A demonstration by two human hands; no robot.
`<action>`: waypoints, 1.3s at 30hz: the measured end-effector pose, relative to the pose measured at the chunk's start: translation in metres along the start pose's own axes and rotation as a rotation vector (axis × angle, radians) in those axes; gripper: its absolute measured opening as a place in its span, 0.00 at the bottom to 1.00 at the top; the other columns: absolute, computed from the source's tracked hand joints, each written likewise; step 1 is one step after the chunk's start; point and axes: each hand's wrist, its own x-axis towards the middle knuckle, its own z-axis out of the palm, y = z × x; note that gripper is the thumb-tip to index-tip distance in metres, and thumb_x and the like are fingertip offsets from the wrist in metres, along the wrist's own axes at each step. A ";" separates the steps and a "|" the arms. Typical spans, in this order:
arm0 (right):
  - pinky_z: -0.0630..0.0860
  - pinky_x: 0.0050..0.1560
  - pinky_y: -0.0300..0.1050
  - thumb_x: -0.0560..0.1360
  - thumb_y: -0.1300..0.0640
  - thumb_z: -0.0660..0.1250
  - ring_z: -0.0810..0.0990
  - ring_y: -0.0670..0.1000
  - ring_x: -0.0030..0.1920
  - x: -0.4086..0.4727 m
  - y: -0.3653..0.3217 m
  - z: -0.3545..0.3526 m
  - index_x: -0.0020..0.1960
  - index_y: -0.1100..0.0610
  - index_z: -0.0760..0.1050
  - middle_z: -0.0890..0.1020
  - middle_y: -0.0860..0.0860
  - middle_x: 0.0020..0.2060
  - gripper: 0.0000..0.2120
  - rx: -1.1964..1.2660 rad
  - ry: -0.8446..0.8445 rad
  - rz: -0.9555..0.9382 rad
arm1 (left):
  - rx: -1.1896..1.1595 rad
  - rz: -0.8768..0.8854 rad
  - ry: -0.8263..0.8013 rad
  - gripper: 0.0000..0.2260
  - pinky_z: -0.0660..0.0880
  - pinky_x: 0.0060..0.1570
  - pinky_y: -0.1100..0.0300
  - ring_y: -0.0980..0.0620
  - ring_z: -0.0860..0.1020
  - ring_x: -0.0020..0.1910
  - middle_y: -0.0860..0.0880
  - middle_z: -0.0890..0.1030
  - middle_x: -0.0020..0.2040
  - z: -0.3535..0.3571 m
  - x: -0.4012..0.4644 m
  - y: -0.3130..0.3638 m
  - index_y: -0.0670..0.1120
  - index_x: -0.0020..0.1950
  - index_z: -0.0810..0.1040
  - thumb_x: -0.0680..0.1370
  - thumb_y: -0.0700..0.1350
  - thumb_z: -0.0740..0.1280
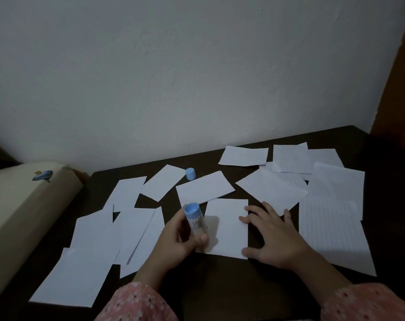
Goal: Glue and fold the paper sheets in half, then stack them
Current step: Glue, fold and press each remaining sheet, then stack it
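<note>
A white paper sheet lies on the dark table in front of me. My left hand grips an uncapped glue stick, blue end up, over the sheet's left edge. Flat on the table lies my right hand, its fingertips touching the sheet's right edge. The glue stick's blue cap stands farther back among the papers. Several plain sheets lie to the left.
Several lined sheets overlap on the right side of the table, reaching back to the white wall. A beige cushion sits off the table's left edge. More sheets lie behind the one in front of me.
</note>
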 end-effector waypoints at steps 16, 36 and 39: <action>0.38 0.73 0.61 0.75 0.35 0.59 0.58 0.43 0.71 0.000 0.001 -0.001 0.65 0.40 0.67 0.67 0.38 0.64 0.21 0.047 0.202 -0.015 | 0.029 -0.052 0.150 0.19 0.73 0.41 0.66 0.59 0.75 0.50 0.55 0.75 0.56 0.044 0.068 0.046 0.53 0.64 0.68 0.76 0.48 0.69; 0.39 0.73 0.67 0.74 0.34 0.61 0.54 0.46 0.76 0.002 0.004 0.000 0.65 0.40 0.71 0.66 0.38 0.69 0.22 0.088 0.194 0.064 | 0.248 0.056 -0.076 0.19 0.70 0.49 0.70 0.65 0.70 0.55 0.61 0.70 0.56 0.062 0.072 0.049 0.58 0.60 0.62 0.77 0.44 0.68; 0.39 0.73 0.67 0.74 0.34 0.61 0.54 0.45 0.76 0.002 0.004 0.002 0.66 0.40 0.70 0.66 0.38 0.70 0.23 0.090 0.200 0.069 | 0.239 0.001 -0.046 0.20 0.69 0.54 0.62 0.59 0.69 0.59 0.58 0.71 0.59 0.051 0.073 0.041 0.58 0.61 0.63 0.77 0.44 0.68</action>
